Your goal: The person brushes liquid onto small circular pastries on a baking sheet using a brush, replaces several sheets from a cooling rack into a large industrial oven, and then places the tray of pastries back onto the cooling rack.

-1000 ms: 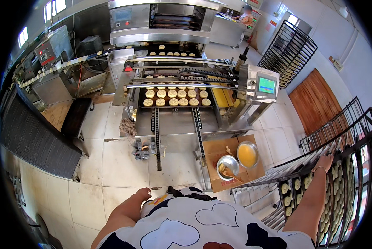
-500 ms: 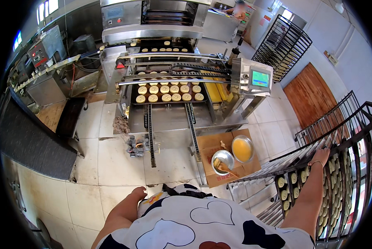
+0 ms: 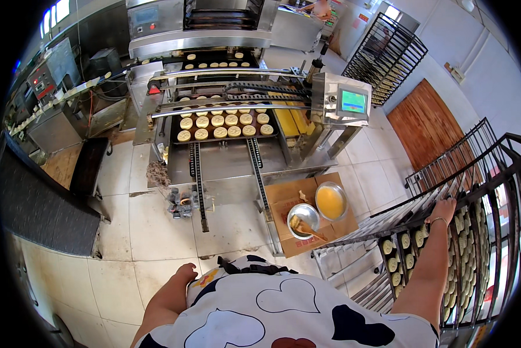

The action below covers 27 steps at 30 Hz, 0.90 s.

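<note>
At the right, my right hand (image 3: 442, 211) is stretched out and closed round a dark bar of a tall tray rack (image 3: 369, 247). Inside that rack lie trays of round, pale patterned pastries (image 3: 405, 240). My left hand (image 3: 185, 271) hangs beside my waist with nothing visible in it; its fingers are mostly hidden. Ahead of me is a steel machine (image 3: 231, 159) holding a dark tray with rows of round yellow pastries (image 3: 217, 120). Two chain rails (image 3: 197, 188) reach out from its front toward me.
On a cardboard sheet (image 3: 280, 203) stand a bowl of yellow liquid (image 3: 331, 201) and a metal bowl with a wooden-handled brush (image 3: 311, 231). A dark, sloped conveyor (image 3: 51, 203) is at the left. Another rack (image 3: 385, 55) and a person (image 3: 318, 8) are farther back.
My view has shifted, so the machine and bowls appear a little farther left. My right hand stays on the rack and my left hand stays by my waist.
</note>
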{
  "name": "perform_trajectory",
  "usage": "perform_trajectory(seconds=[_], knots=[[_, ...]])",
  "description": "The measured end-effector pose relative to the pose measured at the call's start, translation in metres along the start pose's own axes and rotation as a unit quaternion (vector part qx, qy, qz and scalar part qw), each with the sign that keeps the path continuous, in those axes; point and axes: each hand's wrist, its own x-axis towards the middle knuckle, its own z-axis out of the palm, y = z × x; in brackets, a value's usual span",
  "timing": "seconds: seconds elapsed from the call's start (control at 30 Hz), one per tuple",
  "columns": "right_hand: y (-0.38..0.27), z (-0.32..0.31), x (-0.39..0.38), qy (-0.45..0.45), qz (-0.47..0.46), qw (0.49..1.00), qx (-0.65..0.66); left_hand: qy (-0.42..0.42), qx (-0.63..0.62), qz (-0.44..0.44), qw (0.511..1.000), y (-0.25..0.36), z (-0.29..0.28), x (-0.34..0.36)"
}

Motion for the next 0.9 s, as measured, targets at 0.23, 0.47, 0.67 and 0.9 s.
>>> perform_trajectory(seconds=[0.23, 0.47, 0.67, 0.9], knots=[[-0.001, -0.002, 0.002, -0.029, 0.004, 0.999, -0.014, 0.002, -0.020, 0.002, 1.000, -0.001, 0.001, 0.006], [-0.004, -0.005, 0.004, -0.046, 0.021, 0.999, -0.020, 0.007, -0.021, 0.002, 1.000, -0.011, 0.002, 0.015], [-0.007, 0.003, 0.007, -0.037, 0.030, 0.999, -0.023, 0.001, -0.023, -0.008, 1.000, -0.009, -0.008, 0.023], [-0.008, -0.002, 0.010, -0.057, 0.043, 0.997, -0.010, -0.005, 0.011, 0.037, 0.999, 0.005, -0.019, 0.029]])
